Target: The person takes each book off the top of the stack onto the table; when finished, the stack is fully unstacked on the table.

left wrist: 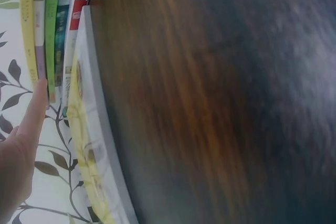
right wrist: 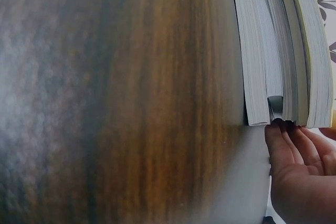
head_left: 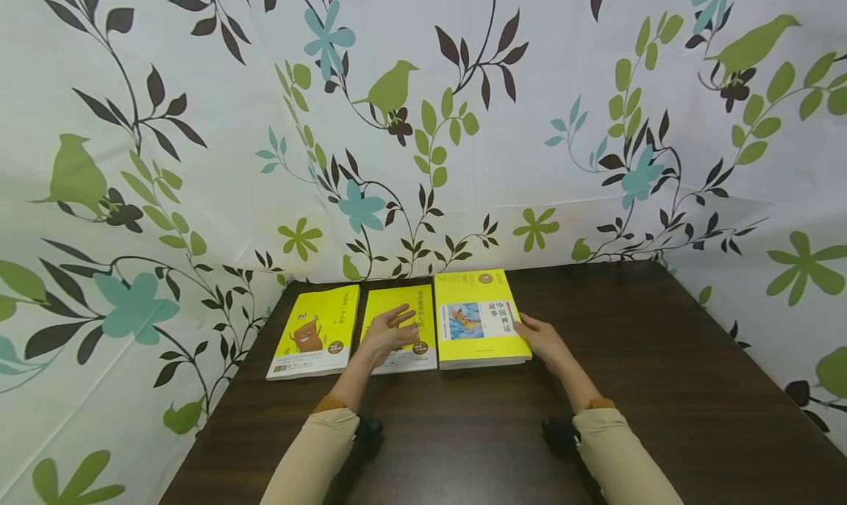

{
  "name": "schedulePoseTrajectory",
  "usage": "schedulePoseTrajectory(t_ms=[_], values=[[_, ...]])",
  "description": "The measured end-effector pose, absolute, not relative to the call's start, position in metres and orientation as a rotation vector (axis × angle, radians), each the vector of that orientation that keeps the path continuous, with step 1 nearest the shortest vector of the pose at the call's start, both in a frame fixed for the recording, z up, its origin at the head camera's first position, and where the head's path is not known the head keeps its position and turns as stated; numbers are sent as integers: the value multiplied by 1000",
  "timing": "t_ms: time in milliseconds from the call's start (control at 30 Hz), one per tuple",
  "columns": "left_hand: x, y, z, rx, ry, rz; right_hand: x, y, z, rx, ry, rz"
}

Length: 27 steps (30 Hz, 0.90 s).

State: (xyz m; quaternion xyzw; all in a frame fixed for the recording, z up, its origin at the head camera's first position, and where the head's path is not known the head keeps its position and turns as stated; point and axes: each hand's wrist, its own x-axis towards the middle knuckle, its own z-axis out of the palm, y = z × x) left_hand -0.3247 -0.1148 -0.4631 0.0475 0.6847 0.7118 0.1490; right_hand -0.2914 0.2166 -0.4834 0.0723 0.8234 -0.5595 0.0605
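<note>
Wall: white cloth (head_left: pixel 516 159) printed with green birds, dark leaves and blue flowers rises beyond both hands.
Table: dark brown wood-grain table (head_left: pixel 662 358) lies under both hands and bears all the books flat, so they seem to need no propping.
Sleeves: cream long sleeves (head_left: pixel 311 453) with brown inner cuffs come in from the near side, behind the hands.
Pile: thick pile of paperback books (head_left: pixel 476 352), a yellow cover on top, lies between the hands, directly left of the right fingertips. Page edges face the right hand; coloured spines face the left, probably because the books are turned one way to stack evenly.
Middle book: yellow paperback with a white lower band (head_left: pixel 390 298) lies beneath the left hand, partly hidden by it and just beside the pile.
Left book: yellow paperback with a brown cartoon figure (head_left: pixel 306 336) lies left of the left hand, beyond a narrow gap from its neighbour, which keeps both covers readable.
Left hand: bare left hand (head_left: pixel 387 336), fingers spread and holding nothing, the index pointing towards the spines; whether it touches them, I cannot tell.
Right hand: bare right hand (head_left: pixel 545 339), fingers extended close together against the page edges without wrapping round them, likely to steady the pile's side.
Picture: small blue illustration (head_left: pixel 466 321) on the top cover, left of the right hand.
</note>
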Motion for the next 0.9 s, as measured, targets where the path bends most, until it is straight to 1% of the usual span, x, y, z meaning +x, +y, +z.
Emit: schedulePoseTrajectory(t_ms=[667, 900], values=[[-333, -87, -476, 176, 1998, 1960, -291, 215, -485, 204, 2475, -1723], [-334, -80, -475, 204, 2009, 1903, -291, 215, -485, 195, 2465, -1747]])
